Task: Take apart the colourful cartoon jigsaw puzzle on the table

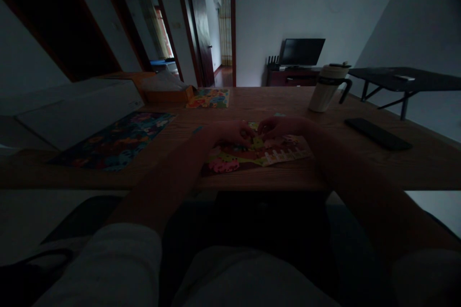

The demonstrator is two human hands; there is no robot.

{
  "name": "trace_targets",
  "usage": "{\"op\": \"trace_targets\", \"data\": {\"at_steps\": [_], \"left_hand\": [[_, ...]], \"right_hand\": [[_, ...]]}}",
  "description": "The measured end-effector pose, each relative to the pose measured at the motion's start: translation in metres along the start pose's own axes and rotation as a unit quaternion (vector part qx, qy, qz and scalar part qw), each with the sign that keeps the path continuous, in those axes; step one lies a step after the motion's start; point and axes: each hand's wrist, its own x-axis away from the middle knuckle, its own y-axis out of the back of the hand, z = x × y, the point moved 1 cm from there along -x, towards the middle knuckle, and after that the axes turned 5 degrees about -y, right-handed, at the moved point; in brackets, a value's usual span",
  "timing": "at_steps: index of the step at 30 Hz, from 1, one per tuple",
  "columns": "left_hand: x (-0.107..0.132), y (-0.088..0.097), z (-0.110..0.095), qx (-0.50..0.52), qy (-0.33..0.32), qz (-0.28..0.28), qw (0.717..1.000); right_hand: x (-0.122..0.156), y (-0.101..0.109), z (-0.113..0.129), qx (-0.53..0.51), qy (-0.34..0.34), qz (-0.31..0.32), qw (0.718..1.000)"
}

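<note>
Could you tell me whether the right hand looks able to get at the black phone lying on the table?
Probably yes: nothing stands between the right hand on the puzzle and the phone; the mug sits farther back.

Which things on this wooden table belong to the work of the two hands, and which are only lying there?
In the work: left hand and right hand, both on the colourful puzzle board; what their fingers pinch is too dark to tell.

Only lying there: dark puzzle board, far puzzle board, lidded mug, black phone, white box.
</note>
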Motion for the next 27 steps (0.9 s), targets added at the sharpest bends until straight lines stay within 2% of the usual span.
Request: {"op": "trace_targets", "data": {"at_steps": [5, 8, 15, 18, 22, 27], "left_hand": [[0.001, 0.0, -0.004, -0.005, -0.014, 0.004, 1.0], [0.003, 0.0, -0.006, 0.0, 0.004, -0.006, 1.0], [0.003, 0.0, -0.002, 0.054, 0.017, -0.04, 0.998], [0.001, 0.0, -0.002, 0.071, 0.026, -0.102, 0.992], [-0.002, 0.006, -0.003, 0.04, 0.048, -0.19, 0.98], [-0.001, 0.013, 0.001, 0.063, 0.05, -0.277, 0.958]], "right_hand": [[0.006, 0.001, 0.004, -0.016, -0.017, -0.009, 1.0], [0.009, 0.001, 0.008, -0.034, -0.013, -0.028, 0.999], [0.008, 0.007, 0.002, -0.062, 0.014, -0.14, 0.988], [0.004, 0.008, 0.0, -0.055, 0.028, -0.182, 0.981], [-0.002, 0.002, 0.004, -0.056, 0.038, -0.227, 0.972], [0.0, -0.004, 0.009, -0.11, 0.035, -0.224, 0.968]]}}
